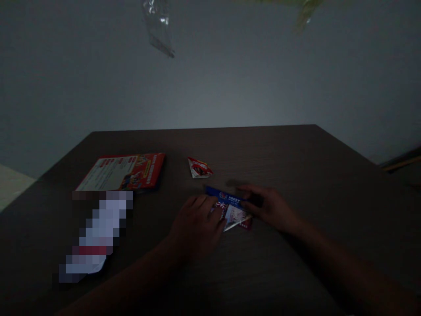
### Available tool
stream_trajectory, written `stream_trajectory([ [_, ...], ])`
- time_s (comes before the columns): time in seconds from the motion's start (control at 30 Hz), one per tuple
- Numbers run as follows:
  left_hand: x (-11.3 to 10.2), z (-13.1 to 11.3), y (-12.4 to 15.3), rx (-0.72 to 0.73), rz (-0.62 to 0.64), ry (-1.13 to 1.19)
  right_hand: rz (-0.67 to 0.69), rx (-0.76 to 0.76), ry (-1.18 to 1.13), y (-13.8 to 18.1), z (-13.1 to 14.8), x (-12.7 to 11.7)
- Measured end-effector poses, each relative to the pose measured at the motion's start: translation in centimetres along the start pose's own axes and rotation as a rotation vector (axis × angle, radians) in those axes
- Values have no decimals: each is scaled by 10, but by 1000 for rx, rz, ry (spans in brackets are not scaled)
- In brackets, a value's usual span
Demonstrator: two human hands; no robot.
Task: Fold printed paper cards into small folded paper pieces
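Blue-and-white printed paper sheet, partly folded [232,211], lies lower centre on dark wooden table [296,149]. Left hand [197,224] presses flat, fingers together; right hand [268,206] pinches edge. Risk: dim light, slipping sheet, crooked crease. Small red folded triangle [199,168] sits just above.

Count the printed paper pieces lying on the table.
3: a red leaflet back left, a small folded triangle mid-table, and a blue-edged sheet under both hands. A blurred patch may hide more.

A dim, plain room, likely in a home: a dark wooden table [296,149] stands against a bare pale wall [230,79], with printed leaflets [126,172] lying on it.
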State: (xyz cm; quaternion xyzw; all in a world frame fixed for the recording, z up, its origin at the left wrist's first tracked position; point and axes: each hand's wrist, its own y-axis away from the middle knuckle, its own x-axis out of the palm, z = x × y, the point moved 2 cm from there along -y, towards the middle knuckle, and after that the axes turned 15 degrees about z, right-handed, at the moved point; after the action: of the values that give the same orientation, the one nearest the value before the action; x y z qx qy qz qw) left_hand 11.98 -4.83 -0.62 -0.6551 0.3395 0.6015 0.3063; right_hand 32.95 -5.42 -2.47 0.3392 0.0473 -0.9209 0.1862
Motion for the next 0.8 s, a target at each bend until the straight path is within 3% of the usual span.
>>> stream_trajectory([
  [0.13,2,-7,0,145,2,43,26,20,-206,-4,0,3],
  [0.37,8,-7,-2,191,26,34,61,15,-474,-7,-2,8],
  [0.67,7,0,-5,167,21,48,233,-231,-2,11,13,-16],
  [0.8,11,4,-6,145,14,55,215,-245,224,13,15,-11],
])
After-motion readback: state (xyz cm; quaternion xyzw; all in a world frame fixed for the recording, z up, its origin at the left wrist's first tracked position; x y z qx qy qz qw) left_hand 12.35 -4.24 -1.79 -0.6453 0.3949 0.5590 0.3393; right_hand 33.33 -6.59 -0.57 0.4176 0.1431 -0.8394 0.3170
